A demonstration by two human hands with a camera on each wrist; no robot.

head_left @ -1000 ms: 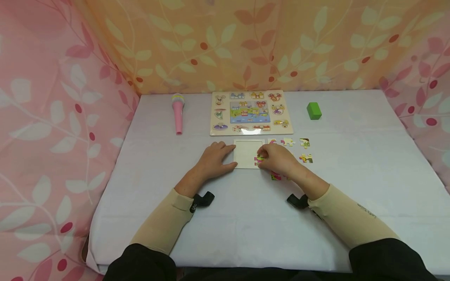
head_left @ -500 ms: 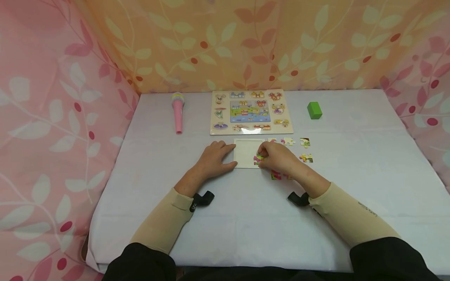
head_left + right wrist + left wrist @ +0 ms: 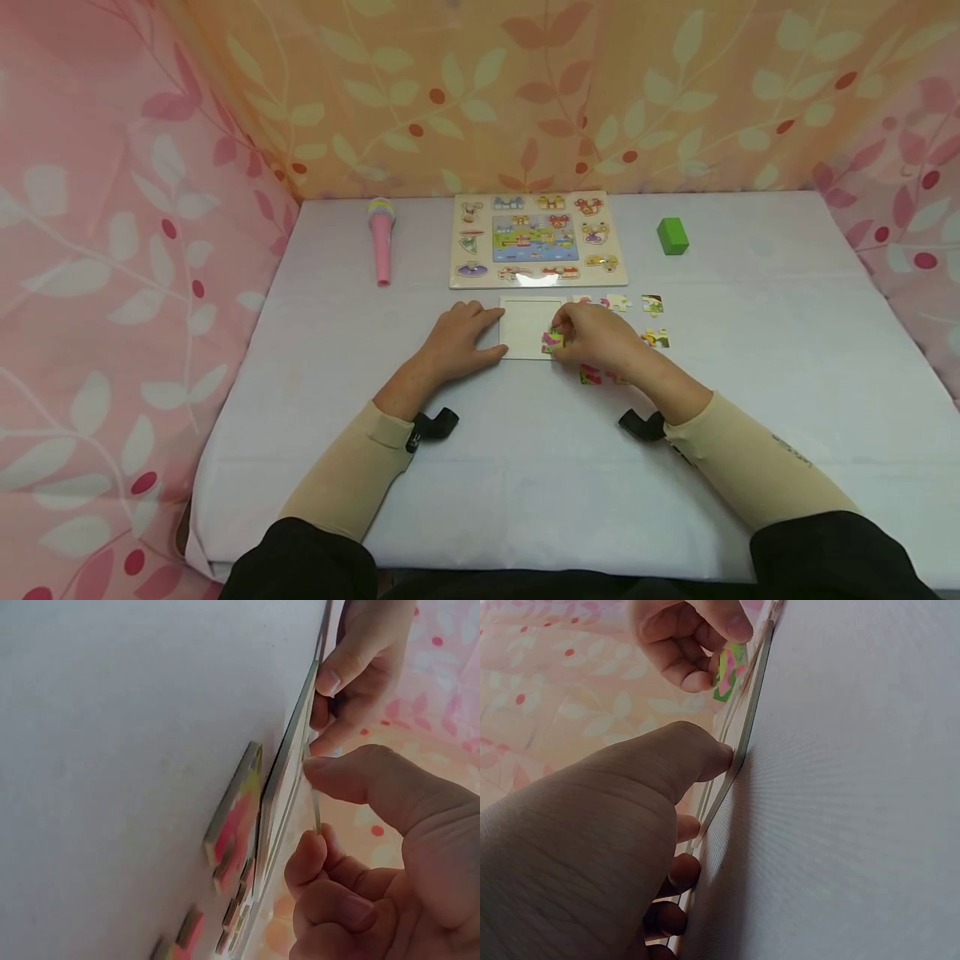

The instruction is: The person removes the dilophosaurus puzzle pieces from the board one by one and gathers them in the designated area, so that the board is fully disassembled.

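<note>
A shallow, cream puzzle tray [image 3: 522, 327] lies on the white table. My left hand [image 3: 457, 342] rests at its left edge, thumb and forefinger spread and touching the rim near two corners. Over the tray's front right part, my right hand [image 3: 597, 340] pinches a pink-and-green jigsaw piece [image 3: 552, 340] between thumb and fingers. In the left wrist view the piece [image 3: 730, 673] appears tilted above the tray surface; the right wrist view shows it nearly edge-on. Loose jigsaw pieces [image 3: 590, 375] lie around the right hand, some partly hidden beneath it.
Behind the tray lies a wooden picture puzzle board [image 3: 465, 227]. A pink toy microphone [image 3: 382, 246] is to its left and a green block [image 3: 672, 237] to its right. More loose pieces [image 3: 652, 305] sit right of the tray. Patterned curtains [image 3: 420, 100] enclose the table's back and sides.
The jigsaw piece has turned slightly in my right fingers, and more of its picture shows. The right hand has shifted only a little; the left hand stays at the tray.
</note>
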